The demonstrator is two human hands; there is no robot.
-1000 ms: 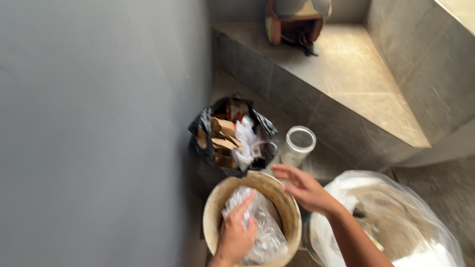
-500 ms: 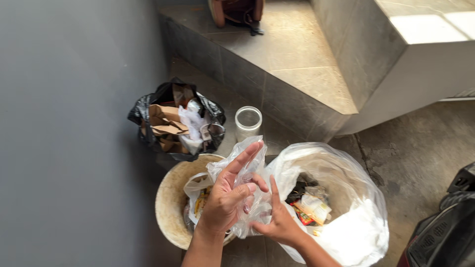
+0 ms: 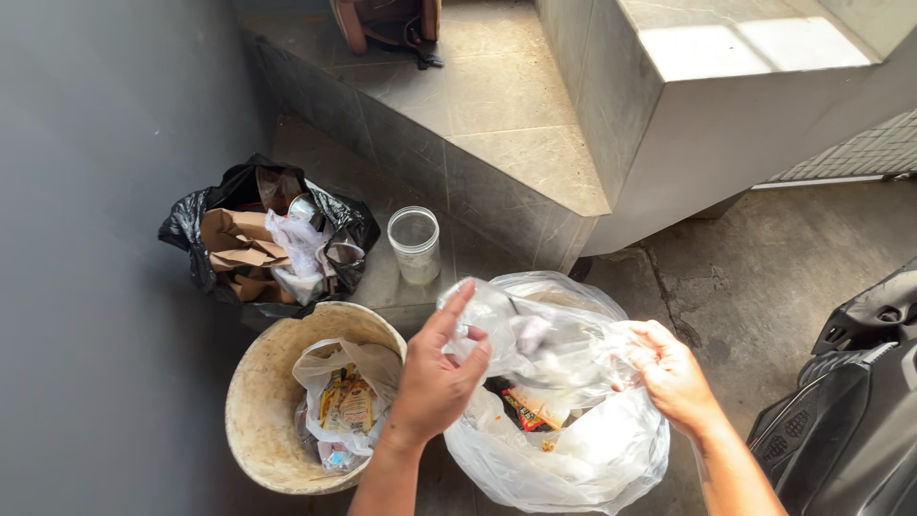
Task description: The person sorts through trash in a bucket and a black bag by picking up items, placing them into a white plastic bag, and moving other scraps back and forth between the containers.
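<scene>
Hands (image 3: 435,377) (image 3: 673,377) spread wider, crinkly clear bag (image 3: 564,420), seemingly thin

Both bare forearms rise from the bottom edge, the left one nearly straight up, the right one slanting in from the lower right corner. The left hand (image 3: 435,377) shows its back to the camera, wrist straight, index finger stretched up and the other fingers (image 3: 475,352) curled to its right in a pinch. The right hand (image 3: 673,377) is well apart from the left at the same height, knuckles up, its fingers (image 3: 638,342) bunched tight and turned toward the left hand.
</scene>
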